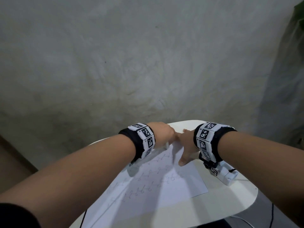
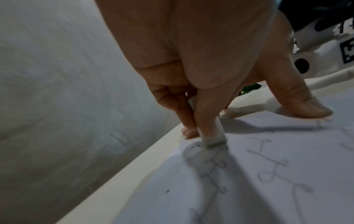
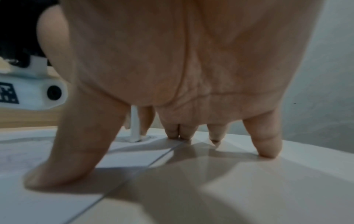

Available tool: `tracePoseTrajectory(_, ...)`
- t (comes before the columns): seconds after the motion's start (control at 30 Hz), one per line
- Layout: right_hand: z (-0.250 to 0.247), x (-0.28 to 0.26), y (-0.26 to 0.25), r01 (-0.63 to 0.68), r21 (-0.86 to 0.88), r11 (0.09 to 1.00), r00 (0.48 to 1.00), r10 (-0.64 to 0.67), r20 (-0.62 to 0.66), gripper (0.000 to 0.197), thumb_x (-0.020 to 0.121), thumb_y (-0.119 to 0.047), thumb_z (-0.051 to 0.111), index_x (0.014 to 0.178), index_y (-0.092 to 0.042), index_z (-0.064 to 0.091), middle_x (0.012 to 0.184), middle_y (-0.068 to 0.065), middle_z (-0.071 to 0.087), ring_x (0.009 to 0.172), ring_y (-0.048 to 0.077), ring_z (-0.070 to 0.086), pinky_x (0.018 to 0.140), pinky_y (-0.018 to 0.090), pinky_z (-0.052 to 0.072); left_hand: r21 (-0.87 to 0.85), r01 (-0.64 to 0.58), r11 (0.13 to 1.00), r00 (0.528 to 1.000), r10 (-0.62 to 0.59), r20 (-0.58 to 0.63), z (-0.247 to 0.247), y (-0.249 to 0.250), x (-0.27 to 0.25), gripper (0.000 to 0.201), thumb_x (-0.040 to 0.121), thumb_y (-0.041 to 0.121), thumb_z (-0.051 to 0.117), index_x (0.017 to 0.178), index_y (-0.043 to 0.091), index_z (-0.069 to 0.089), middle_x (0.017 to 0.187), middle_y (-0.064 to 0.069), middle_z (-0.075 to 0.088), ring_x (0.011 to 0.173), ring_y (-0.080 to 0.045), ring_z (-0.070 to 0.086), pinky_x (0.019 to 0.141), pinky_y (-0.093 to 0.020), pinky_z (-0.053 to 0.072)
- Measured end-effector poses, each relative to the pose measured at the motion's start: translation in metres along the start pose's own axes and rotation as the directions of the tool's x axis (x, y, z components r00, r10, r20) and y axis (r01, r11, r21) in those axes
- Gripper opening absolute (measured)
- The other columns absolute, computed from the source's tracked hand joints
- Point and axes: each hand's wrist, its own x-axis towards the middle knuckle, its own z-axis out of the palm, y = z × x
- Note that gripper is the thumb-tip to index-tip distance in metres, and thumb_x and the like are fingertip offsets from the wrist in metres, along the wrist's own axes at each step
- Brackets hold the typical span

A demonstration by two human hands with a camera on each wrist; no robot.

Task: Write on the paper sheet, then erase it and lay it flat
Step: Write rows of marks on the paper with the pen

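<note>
Rough grey plastered wall (image 1: 148,63) fills the head view from 9 through 3 o'clock. Rounded white smooth-topped table (image 1: 238,199) at 6 o'clock, crossed by angular shadows. Green leafy plant (image 1: 300,12) at 2 o'clock. Brown wooden surface (image 1: 11,160) at 8 o'clock. Thin black cable (image 1: 272,216) at 5 o'clock.

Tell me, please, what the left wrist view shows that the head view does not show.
Only the left wrist view shows the eraser's tip pressed on the paper sheet, pinched by the left hand. Only the head view shows the whole sheet on the white table and both wrist bands. Both show the pencil marks and the right hand pressing the sheet with straight fingers.
</note>
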Motion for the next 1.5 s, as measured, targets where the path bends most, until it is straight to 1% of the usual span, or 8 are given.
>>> tracePoseTrajectory(0.13, 0.002, 0.001, 0.0, 0.023, -0.013, 1.0, 1.0, -0.023, -0.002, 0.086, 0.075, -0.058, 0.069, 0.146, -0.026, 0.031, 0.145, -0.002, 0.044, 0.139, 0.025, 0.035, 0.105, 0.039, 0.033, 0.008, -0.068, 0.998, 0.991, 0.068, -0.113, 0.006, 0.007, -0.002, 0.025, 0.09, 0.017, 0.058, 0.115, 0.014, 0.064, 0.121, 0.0, 0.06, 0.104, -0.03, 0.06, 0.082, -0.035, 0.052)
tracePoseTrajectory(0.3, -0.001, -0.002, -0.001, 0.006, -0.012, 1.0, 1.0, -0.006, 0.008, 0.096, 0.079, -0.051, 0.069, 0.152, -0.018, 0.014, 0.151, 0.007, 0.03, 0.141, 0.03, 0.028, 0.108, 0.041, 0.03, 0.066, 0.001, 0.998, 0.998, -0.005, 0.06, 0.0, 0.002, -0.009, 0.024, 0.09, 0.016, 0.06, 0.114, 0.014, 0.064, 0.116, -0.005, 0.062, 0.1, -0.033, 0.061, 0.075, -0.031, 0.046)
tracePoseTrajectory(0.47, 0.003, 0.001, -0.001, 0.03, -0.03, 0.999, 1.0, -0.03, -0.005, 0.082, 0.08, -0.054, 0.066, 0.147, -0.022, 0.031, 0.145, 0.001, 0.043, 0.139, 0.026, 0.034, 0.107, 0.036, 0.031, 0.042, -0.059, 0.997, 0.993, 0.063, -0.101, -0.004, 0.017, -0.006, 0.027, 0.092, 0.014, 0.056, 0.119, 0.011, 0.062, 0.125, -0.005, 0.059, 0.107, -0.03, 0.059, 0.081, -0.029, 0.045)
tracePoseTrajectory(0.67, 0.003, 0.005, 0.002, 0.01, -0.028, 1.0, 0.999, -0.009, 0.052, 0.109, 0.08, -0.057, 0.065, 0.153, -0.018, -0.006, 0.161, -0.001, -0.005, 0.149, 0.026, 0.003, 0.117, 0.042, 0.013, 0.087, 0.015, 0.996, 0.998, -0.02, 0.06, 0.006, -0.006, -0.025, 0.023, 0.09, 0.014, 0.06, 0.112, 0.019, 0.065, 0.114, -0.001, 0.059, 0.098, -0.029, 0.058, 0.069, -0.029, 0.037)
tracePoseTrajectory(0.83, 0.002, 0.0, 0.002, 0.016, 0.013, 1.0, 0.999, -0.016, -0.029, 0.101, 0.078, -0.053, 0.069, 0.152, -0.02, 0.01, 0.157, 0.005, 0.022, 0.143, 0.028, 0.025, 0.11, 0.04, 0.028, 0.072, 0.029, 0.997, 1.0, -0.029, -0.001, -0.007, 0.009, -0.013, 0.025, 0.093, 0.015, 0.052, 0.117, 0.011, 0.06, 0.113, -0.007, 0.059, 0.098, -0.032, 0.059, 0.072, -0.032, 0.044)
tracePoseTrajectory(1.03, 0.008, 0.011, 0.006, 0.005, -0.037, 0.999, 0.998, -0.003, 0.066, 0.11, 0.08, -0.061, 0.062, 0.152, -0.02, -0.01, 0.16, -0.006, -0.012, 0.149, 0.027, -0.003, 0.118, 0.044, 0.008, 0.031, 0.066, 0.997, 0.995, -0.069, 0.079, 0.01, -0.011, -0.034, 0.021, 0.091, 0.015, 0.057, 0.109, 0.016, 0.066, 0.113, -0.005, 0.061, 0.101, -0.031, 0.059, 0.073, -0.03, 0.041)
tracePoseTrajectory(1.3, 0.007, 0.01, 0.005, 0.016, -0.033, 0.999, 0.998, -0.014, 0.054, 0.109, 0.08, -0.059, 0.063, 0.153, -0.02, -0.007, 0.161, -0.006, -0.009, 0.149, 0.027, 0.001, 0.116, 0.046, 0.012, 0.014, 0.071, 0.997, 0.997, -0.071, -0.012, 0.007, -0.003, -0.028, 0.025, 0.091, 0.013, 0.055, 0.114, 0.015, 0.064, 0.115, -0.004, 0.057, 0.102, -0.031, 0.057, 0.07, -0.03, 0.036)
tracePoseTrajectory(1.5, 0.008, 0.012, 0.006, 0.007, -0.025, 1.0, 0.998, -0.005, 0.056, 0.111, 0.078, -0.06, 0.064, 0.153, -0.021, -0.008, 0.161, -0.007, -0.011, 0.149, 0.027, -0.001, 0.117, 0.045, 0.009, 0.078, 0.085, 0.993, 0.986, -0.095, 0.135, 0.011, -0.017, -0.041, 0.023, 0.091, 0.014, 0.058, 0.112, 0.019, 0.065, 0.116, -0.004, 0.061, 0.104, -0.03, 0.059, 0.076, -0.03, 0.043)
